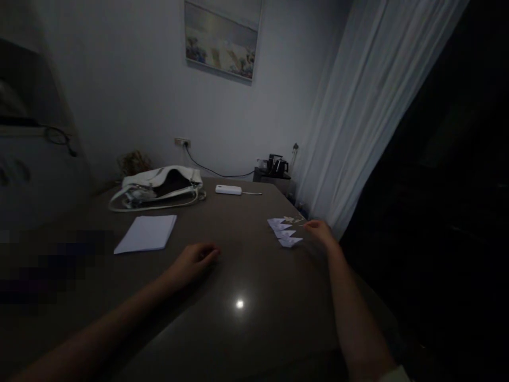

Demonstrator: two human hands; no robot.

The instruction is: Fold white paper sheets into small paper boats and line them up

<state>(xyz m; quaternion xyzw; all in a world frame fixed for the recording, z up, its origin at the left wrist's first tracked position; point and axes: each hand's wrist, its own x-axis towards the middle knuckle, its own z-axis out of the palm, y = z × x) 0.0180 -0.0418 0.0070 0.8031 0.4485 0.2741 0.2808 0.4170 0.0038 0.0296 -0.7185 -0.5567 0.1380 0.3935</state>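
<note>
I see a short row of small folded paper boats (284, 232), pale white with pointed ends, lying close together near the far right edge of the dark tabletop (246, 276). My right hand (321, 232) reaches out along that edge with the arm stretched forward, fingers loosely curled, just beside the boats. In this dim view its grip seems to hold something small, but I cannot tell for sure. My left hand (194, 260) rests palm down mid-tabletop, grip relaxed and empty, well apart from the boats. Farther back lie a stack of white paper (146, 233), a white handbag (159, 185) and a white power bank (228, 189).
</note>
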